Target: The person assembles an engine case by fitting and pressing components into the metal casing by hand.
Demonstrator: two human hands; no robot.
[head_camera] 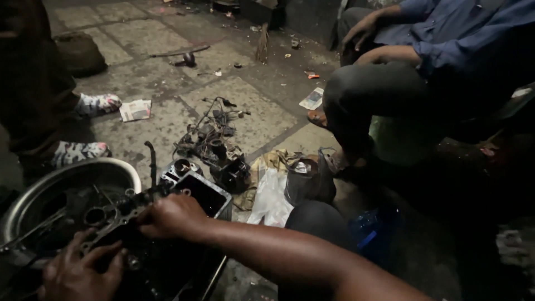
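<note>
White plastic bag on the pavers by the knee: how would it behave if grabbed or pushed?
The white plastic bag lies crumpled and flat, so it is probably floppy and would fold when lifted. It looks thin and likely light, apt to slide or bunch on the paved floor rather than roll. Contents cannot be seen.
</note>
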